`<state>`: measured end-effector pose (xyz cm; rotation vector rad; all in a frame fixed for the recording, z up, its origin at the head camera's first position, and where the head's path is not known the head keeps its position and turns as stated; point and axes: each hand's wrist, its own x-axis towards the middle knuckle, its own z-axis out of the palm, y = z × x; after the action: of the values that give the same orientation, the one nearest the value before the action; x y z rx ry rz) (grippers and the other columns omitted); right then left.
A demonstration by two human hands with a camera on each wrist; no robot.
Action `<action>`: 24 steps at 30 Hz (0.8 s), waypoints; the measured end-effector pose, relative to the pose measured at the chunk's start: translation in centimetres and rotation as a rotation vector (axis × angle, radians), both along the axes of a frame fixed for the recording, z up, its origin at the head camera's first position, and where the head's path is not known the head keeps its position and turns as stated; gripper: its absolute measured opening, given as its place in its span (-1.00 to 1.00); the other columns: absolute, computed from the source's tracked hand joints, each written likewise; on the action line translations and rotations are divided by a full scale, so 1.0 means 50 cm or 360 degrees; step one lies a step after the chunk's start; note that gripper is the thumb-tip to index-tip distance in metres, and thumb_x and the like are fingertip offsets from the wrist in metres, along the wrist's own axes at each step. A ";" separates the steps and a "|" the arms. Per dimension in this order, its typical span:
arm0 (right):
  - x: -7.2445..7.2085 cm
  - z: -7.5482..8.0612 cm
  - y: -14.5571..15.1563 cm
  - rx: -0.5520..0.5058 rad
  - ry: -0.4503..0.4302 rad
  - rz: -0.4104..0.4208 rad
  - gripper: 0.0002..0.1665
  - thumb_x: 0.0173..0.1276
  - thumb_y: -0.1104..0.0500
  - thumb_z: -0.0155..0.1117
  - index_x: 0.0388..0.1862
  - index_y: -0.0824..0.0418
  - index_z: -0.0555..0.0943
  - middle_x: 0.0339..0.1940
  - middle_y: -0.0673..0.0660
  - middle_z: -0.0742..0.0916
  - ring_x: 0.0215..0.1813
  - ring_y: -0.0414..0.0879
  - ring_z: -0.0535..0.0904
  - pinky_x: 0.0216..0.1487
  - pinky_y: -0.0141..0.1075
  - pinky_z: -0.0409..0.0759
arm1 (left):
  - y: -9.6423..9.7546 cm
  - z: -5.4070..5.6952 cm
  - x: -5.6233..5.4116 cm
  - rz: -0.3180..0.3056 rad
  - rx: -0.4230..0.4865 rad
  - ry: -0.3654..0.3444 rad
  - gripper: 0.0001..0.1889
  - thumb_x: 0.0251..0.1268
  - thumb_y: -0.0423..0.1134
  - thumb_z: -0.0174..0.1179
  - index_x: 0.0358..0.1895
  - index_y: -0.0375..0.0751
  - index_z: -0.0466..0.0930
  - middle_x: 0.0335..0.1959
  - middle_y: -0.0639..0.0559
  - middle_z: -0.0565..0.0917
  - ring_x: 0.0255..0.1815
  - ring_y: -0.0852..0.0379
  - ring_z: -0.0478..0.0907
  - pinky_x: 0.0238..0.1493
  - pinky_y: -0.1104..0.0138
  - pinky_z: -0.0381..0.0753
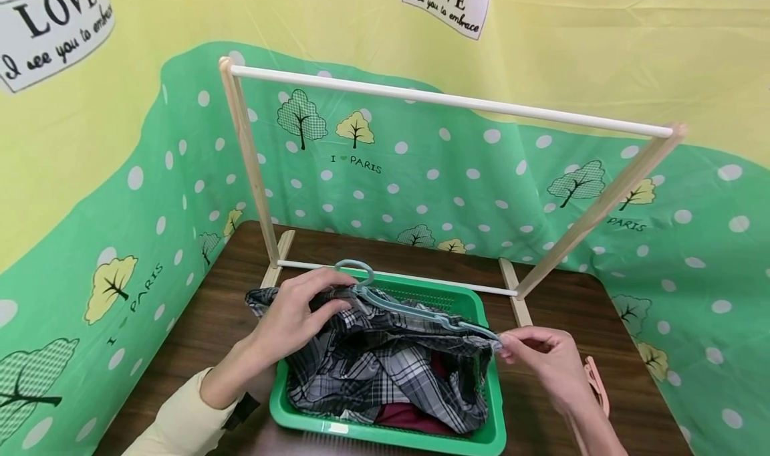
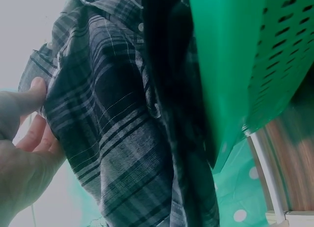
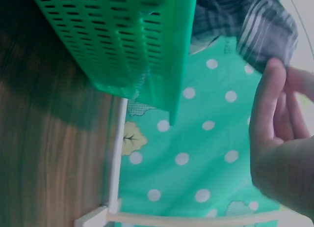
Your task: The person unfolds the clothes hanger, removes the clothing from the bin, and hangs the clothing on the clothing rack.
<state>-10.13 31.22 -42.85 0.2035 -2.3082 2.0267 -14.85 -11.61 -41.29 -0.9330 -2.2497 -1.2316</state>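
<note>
A black, grey and white plaid shirt (image 1: 355, 366) hangs over and into a green basket (image 1: 385, 436). Along its upper edge lies a light blue hanger (image 1: 409, 309), hook upward. My left hand (image 1: 301, 309) grips the shirt beside the hook, thumb in front and fingers over the top. In the left wrist view, plaid cloth (image 2: 113, 119) falls from the left thumb and fingers (image 2: 41, 143). My right hand (image 1: 544, 359) pinches the shirt at the hanger's right end. The right wrist view shows a cloth corner (image 3: 270, 33) between the right thumb and fingertips (image 3: 274, 72).
A wooden rack with a white top rail (image 1: 451, 99) stands behind the basket. Dark red cloth (image 1: 415, 419) lies in the basket under the shirt. On the brown table (image 1: 541, 416), a pink plastic item (image 1: 597, 384) is partly hidden by my right wrist. Printed curtains surround the table.
</note>
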 end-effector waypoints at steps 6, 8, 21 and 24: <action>0.009 0.019 -0.032 0.0117 -0.0186 -0.0383 -0.92 0.45 0.43 0.57 -0.15 0.49 0.87 -0.43 -0.03 0.90 -0.38 -0.18 0.86 -0.32 -0.32 0.83 | 0.008 -0.003 0.001 -0.0062 0.0007 0.0078 -0.61 0.33 -0.49 0.57 0.18 -0.12 0.82 -0.01 0.04 0.86 0.02 0.08 0.84 0.01 0.18 0.85; 0.010 0.020 -0.040 0.0134 -0.0195 -0.0476 -0.91 0.42 0.41 0.61 -0.16 0.46 0.88 -0.43 -0.07 0.90 -0.40 -0.21 0.85 -0.32 -0.35 0.81 | 0.009 -0.005 0.001 -0.0065 0.0013 0.0100 -0.60 0.32 -0.50 0.57 0.17 -0.13 0.83 -0.05 0.05 0.85 -0.02 0.10 0.82 -0.03 0.21 0.84; -0.001 0.002 -0.060 0.0130 -0.0231 -0.0766 -0.76 0.42 0.18 0.71 -0.22 0.38 0.89 -0.57 -0.05 0.83 -0.51 -0.16 0.78 -0.36 -0.39 0.74 | 0.015 -0.006 0.007 -0.0067 -0.0002 0.0121 -0.61 0.27 -0.50 0.60 0.14 -0.16 0.84 0.03 -0.02 0.87 0.09 0.02 0.84 0.05 0.15 0.87; -0.003 0.002 -0.064 0.0141 -0.0209 -0.0806 -0.73 0.38 0.20 0.74 -0.16 0.42 0.89 -0.56 -0.04 0.84 -0.53 -0.18 0.77 -0.38 -0.41 0.72 | 0.014 -0.006 0.008 -0.0045 -0.0006 0.0116 -0.64 0.26 -0.49 0.61 0.10 -0.19 0.84 0.02 -0.04 0.87 0.07 0.01 0.84 0.04 0.14 0.87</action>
<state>-10.31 28.04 -42.75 -0.4761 -2.2221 1.7257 -14.44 -10.90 -41.59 -0.9984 -2.1903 -1.1863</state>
